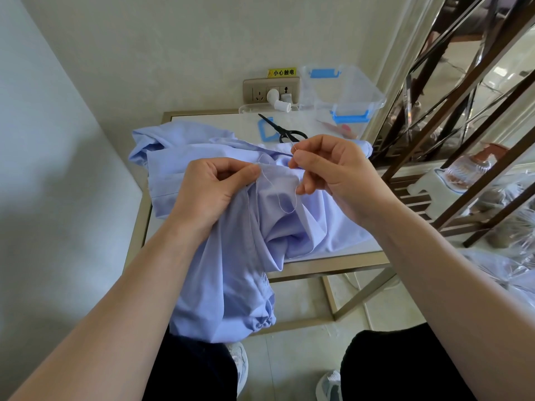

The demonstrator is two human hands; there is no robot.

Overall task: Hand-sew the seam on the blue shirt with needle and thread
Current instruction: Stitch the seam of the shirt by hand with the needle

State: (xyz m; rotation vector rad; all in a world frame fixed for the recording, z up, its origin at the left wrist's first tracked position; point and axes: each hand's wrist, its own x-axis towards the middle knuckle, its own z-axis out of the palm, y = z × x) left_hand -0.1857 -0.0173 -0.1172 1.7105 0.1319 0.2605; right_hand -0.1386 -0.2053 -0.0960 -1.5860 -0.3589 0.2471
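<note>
Pinching the seam fold between thumb and forefinger, my left hand [214, 189] held the shirt [231, 285] up off the table [318, 266] so the stitch line faced me. My right hand [333, 175] nipped the thread [285, 204], its slack looping between both hands. The needle was too thin to make out. Scissors [285, 131] lay behind.
</note>
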